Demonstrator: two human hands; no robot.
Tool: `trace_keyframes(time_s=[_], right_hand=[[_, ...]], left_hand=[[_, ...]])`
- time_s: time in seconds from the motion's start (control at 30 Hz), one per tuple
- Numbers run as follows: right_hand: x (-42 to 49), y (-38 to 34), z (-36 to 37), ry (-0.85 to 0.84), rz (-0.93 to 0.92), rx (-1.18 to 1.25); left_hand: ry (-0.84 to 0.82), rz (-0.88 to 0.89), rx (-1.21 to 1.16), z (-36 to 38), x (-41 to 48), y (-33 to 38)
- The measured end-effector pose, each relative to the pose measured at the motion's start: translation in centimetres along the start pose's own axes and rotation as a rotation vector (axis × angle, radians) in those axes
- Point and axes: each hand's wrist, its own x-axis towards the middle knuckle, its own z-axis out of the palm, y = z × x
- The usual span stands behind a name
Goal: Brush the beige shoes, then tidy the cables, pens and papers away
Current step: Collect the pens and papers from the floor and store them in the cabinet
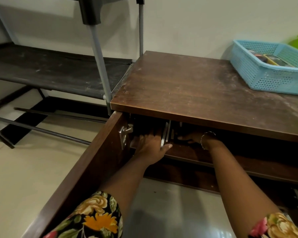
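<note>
Left hand: centre of the frame, reaching into the open cabinet; back of the hand up, fingers stretched forward into the dark, thumb spread out to the right towards the white sheets. It grips nothing that shows.
Right hand: just right of the left one and deeper in the shadow, a bangle at the wrist; only the thumb shows clearly, so I cannot tell how far the fingers are curled or what they hold.
White sheets: thin pale edges standing upright inside the cabinet, between the two hands; too dim to say whether they are papers.
Cabinet top: dusty dark wood, right half of the frame.
Cabinet door: swung open towards the lower left, metal hinge showing.
Blue basket: on the top at the right edge, with blurred items inside.
Shoe rack: upper left, its dark shelf dusty.
</note>
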Motion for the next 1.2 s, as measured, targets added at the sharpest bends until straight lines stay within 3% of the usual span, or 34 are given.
trace_keyframes(time_s=[0.17,0.4,1.07,1.2], right_hand=[[0.1,-0.8,0.6,0.046,-0.08,-0.27],[0.4,0.3,-0.1,0.004,-0.096,-0.065],[0.4,0.2,0.7,0.083,-0.17,-0.331],[0.2,0.5,0.4,0.235,-0.204,-0.335]], left_hand=[[0.012,0.037,-0.066,0.5,0.8,0.2],[0.078,0.013,-0.088,0.7,1.0,-0.1],[0.12,-0.016,-0.079,0.7,0.7,0.4],[0.204,-0.032,-0.086,-0.2,0.3,0.4]])
